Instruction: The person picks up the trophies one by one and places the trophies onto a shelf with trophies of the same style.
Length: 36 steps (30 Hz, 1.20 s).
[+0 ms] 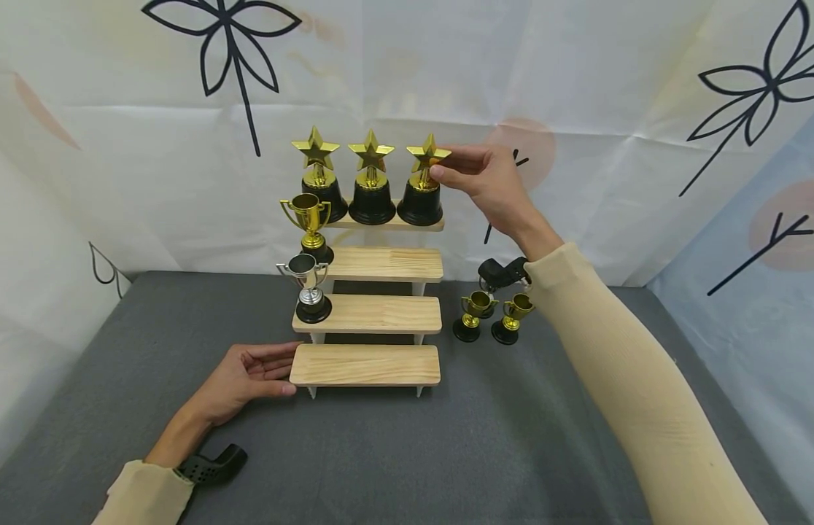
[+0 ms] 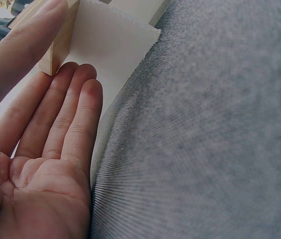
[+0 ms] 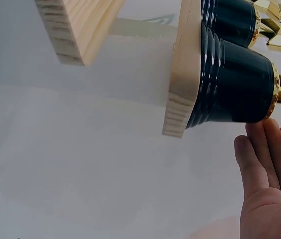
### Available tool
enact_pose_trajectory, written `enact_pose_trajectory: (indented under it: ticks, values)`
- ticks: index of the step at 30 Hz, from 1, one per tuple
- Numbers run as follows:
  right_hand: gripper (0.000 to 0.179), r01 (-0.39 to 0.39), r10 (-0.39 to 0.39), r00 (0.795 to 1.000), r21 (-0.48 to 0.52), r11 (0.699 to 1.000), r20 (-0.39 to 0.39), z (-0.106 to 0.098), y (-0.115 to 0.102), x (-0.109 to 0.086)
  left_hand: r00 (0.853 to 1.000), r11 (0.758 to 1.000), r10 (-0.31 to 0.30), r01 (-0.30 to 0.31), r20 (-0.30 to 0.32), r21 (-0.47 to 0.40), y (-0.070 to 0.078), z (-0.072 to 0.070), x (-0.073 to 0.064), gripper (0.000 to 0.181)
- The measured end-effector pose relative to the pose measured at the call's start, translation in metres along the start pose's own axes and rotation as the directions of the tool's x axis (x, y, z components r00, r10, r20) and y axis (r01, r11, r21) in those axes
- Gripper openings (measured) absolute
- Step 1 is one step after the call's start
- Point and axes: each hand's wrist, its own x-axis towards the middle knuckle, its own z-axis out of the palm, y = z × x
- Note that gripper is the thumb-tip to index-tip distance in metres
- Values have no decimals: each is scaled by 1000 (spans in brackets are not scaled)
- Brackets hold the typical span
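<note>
At the top of a wooden tiered stand (image 1: 386,364) is a row of gold star trophies on black bases. My right hand (image 1: 489,182) is at the rightmost star trophy (image 1: 420,200), thumb and fingertips right beside its star. In the right wrist view those fingers (image 3: 280,154) are nearly straight, tips close to the gold collar above the black base (image 3: 242,82). My left hand (image 1: 249,383) lies beside the bottom step, fingers extended along its left end. The left wrist view shows an open palm (image 2: 46,194), fingertips near the wooden edge and a white support (image 2: 110,50).
A gold cup trophy (image 1: 308,215) stands on the left of the second step from the top, a silver cup trophy (image 1: 310,284) on the step below. Right of the stand, two gold cups (image 1: 470,317) stand on the grey table (image 1: 381,459). White patterned cloth (image 1: 407,65) hangs behind.
</note>
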Motion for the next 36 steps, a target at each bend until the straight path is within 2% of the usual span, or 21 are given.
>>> enact_pose_trajectory:
  ticks: [8, 21, 36]
  values:
    - [38, -21, 23, 999, 41, 999, -43, -7, 1, -9, 1000, 1000, -3, 3, -2, -1, -1, -1, 0, 71]
    - [38, 32, -24, 998, 140, 990, -59, -19, 2, -34, 1000, 1000, 2, -2, 7, -10, -3, -2, 0, 70]
    - [31, 72, -66, 996, 114, 991, -57, -22, 6, -72, 1000, 1000, 7, -7, 2, -19, -2, -1, 0, 70]
